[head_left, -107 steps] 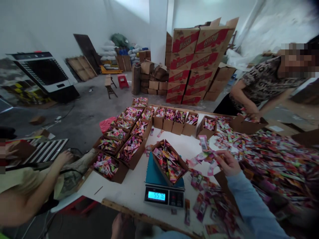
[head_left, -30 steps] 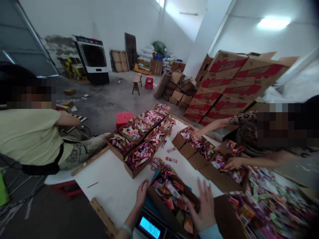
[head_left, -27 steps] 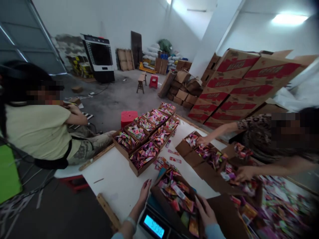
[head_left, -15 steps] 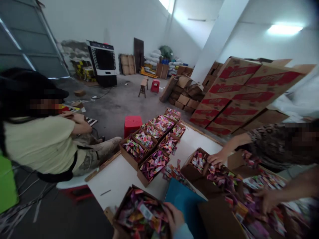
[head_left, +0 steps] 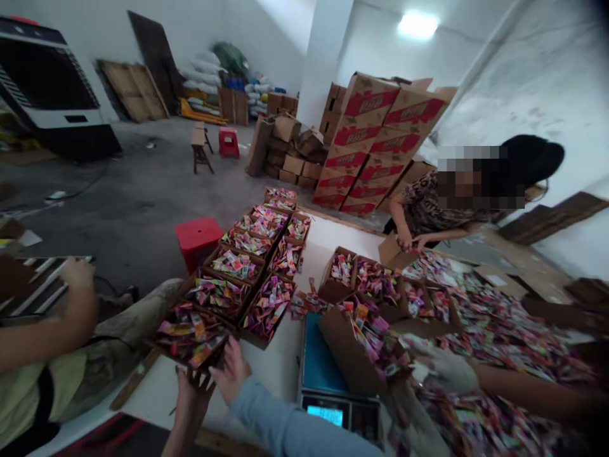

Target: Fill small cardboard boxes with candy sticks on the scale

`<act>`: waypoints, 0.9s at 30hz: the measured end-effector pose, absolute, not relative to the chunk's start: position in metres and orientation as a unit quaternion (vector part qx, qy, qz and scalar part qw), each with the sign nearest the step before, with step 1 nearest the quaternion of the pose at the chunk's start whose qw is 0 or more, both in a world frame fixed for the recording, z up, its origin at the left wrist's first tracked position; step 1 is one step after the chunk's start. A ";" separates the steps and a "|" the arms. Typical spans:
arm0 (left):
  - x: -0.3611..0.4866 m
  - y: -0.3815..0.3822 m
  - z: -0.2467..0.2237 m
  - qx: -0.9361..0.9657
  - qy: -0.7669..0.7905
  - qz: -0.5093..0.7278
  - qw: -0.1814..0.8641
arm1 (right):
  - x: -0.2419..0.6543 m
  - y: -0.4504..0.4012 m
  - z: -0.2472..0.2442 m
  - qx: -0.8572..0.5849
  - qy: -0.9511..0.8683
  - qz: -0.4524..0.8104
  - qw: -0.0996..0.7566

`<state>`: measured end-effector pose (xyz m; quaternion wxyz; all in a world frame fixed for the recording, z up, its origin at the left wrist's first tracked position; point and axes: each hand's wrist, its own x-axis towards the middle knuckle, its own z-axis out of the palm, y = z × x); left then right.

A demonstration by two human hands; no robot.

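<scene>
Both my hands grip the near edge of a cardboard box of colourful sachets (head_left: 189,331). My left hand (head_left: 191,384) is under its near corner. My right hand (head_left: 231,369), in a blue sleeve, holds the edge beside it. The box sits at the near end of a double row of filled boxes (head_left: 252,254) on the white table (head_left: 280,362). Just right of my hands is a blue-topped scale (head_left: 320,365) with a lit display (head_left: 326,415).
A co-worker's hand (head_left: 447,371) tips another box (head_left: 354,355) over the scale. Loose sachets (head_left: 499,324) cover the table's right side. One person (head_left: 47,330) sits at the left, another (head_left: 428,209) leans in at the far side. A red stool (head_left: 197,238) and stacked cartons (head_left: 375,139) stand behind.
I lifted the filled box off the scale and carried it left to the near end of the row. A co-worker's hand has brought another box over the scale.
</scene>
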<state>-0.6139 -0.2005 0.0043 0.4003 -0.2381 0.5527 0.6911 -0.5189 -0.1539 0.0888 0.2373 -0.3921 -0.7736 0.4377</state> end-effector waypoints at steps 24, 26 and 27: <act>-0.435 -0.224 0.009 -0.189 0.628 0.611 0.443 | -0.187 0.006 0.195 -0.429 -0.895 0.106 0.061; -0.426 -0.237 0.011 -0.213 0.629 0.613 0.429 | -0.184 0.011 0.199 -0.415 -0.895 0.106 0.122; -0.422 -0.244 0.011 -0.228 0.631 0.610 0.421 | -0.178 0.014 0.199 -0.409 -0.889 0.119 0.169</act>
